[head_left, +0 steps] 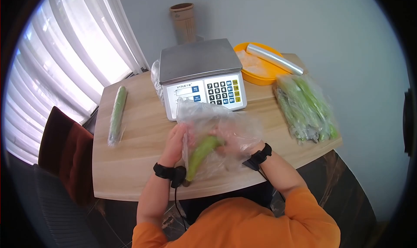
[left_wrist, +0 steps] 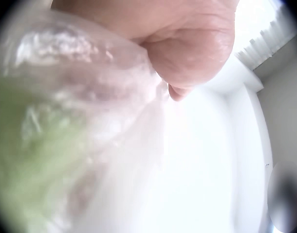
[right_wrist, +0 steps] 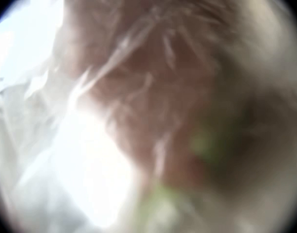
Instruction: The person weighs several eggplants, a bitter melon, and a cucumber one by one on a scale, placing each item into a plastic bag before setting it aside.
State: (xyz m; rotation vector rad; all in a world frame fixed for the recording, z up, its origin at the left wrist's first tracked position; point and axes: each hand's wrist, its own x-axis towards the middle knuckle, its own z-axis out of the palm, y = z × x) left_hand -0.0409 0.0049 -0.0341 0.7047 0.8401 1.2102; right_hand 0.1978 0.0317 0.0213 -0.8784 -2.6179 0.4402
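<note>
A long pale-green vegetable (head_left: 202, 154) hangs at a slant over the table's front edge, with a clear plastic bag (head_left: 204, 111) around it. My left hand (head_left: 174, 139) grips the bag's left side; in the left wrist view its thumb side (left_wrist: 192, 48) presses against the bunched film. Under the film, my right hand (head_left: 232, 137) holds the vegetable's upper end. Blurred plastic covers that same hand (right_wrist: 148, 107) in the right wrist view, with green showing beside its fingers. Most of the right fingers are hidden by the film.
Behind the hands stands a weighing scale (head_left: 200, 61). A film-wrapped green vegetable (head_left: 117, 113) lies at left. On the right are a bag of green vegetables (head_left: 306, 109) and an orange basin (head_left: 256, 79) with a plastic roll (head_left: 274, 59) across it. A chair (head_left: 65, 156) stands at left.
</note>
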